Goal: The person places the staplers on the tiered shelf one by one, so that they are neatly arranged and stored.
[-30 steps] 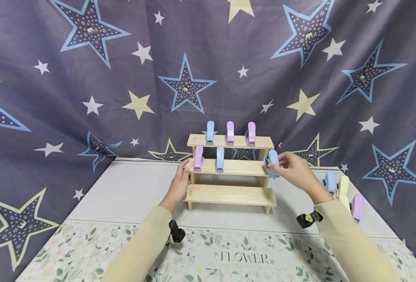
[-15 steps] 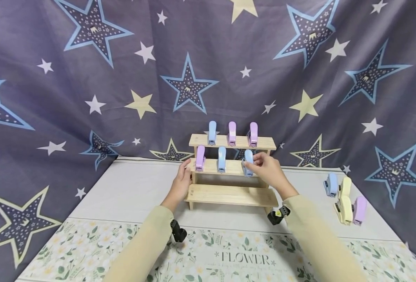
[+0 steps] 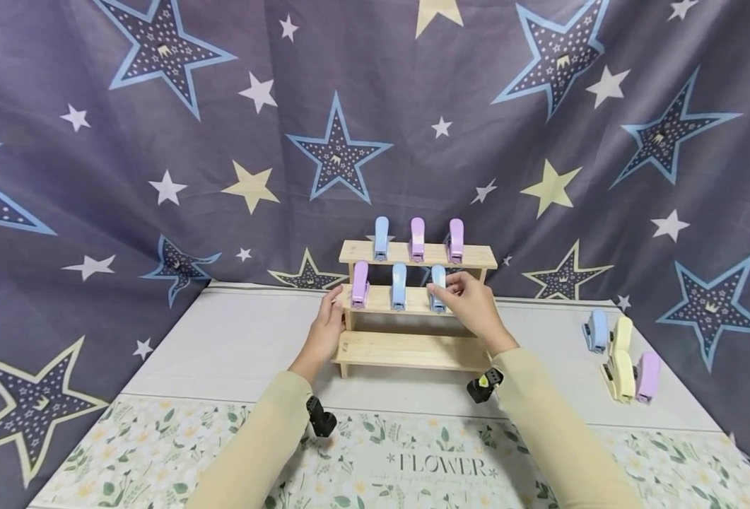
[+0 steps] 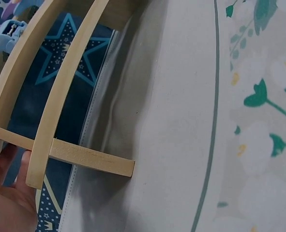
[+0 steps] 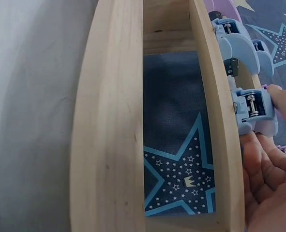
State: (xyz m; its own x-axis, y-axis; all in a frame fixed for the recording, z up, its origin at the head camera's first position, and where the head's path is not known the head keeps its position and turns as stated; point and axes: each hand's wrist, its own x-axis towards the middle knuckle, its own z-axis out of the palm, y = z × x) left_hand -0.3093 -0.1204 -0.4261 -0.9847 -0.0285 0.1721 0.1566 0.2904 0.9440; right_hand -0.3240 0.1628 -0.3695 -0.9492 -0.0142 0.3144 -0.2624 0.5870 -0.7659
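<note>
A three-tier wooden shelf rack (image 3: 413,351) stands on the table. My right hand (image 3: 474,308) pinches a blue stapler (image 3: 437,286) at the right of the middle shelf, thumb on one side and fingers on the other; the right wrist view shows this stapler (image 5: 253,110) at the shelf's edge. Left of it on the same shelf stand another blue stapler (image 3: 399,286) and a purple stapler (image 3: 360,284). On the top shelf are a blue stapler (image 3: 381,238) and two purple ones. My left hand (image 3: 324,329) holds the rack's left side, its fingers partly hidden behind the wood.
At the right of the table sit a blue stapler (image 3: 596,331), two yellow staplers (image 3: 619,377) and a purple stapler (image 3: 648,377). A flower-print cloth (image 3: 158,452) covers the table's front. A starry curtain (image 3: 222,233) hangs behind the rack.
My right hand has carried the blue stapler leftward from the rack's right end onto the middle shelf, where it now stands in line with the others. The left hand stays at the rack.
</note>
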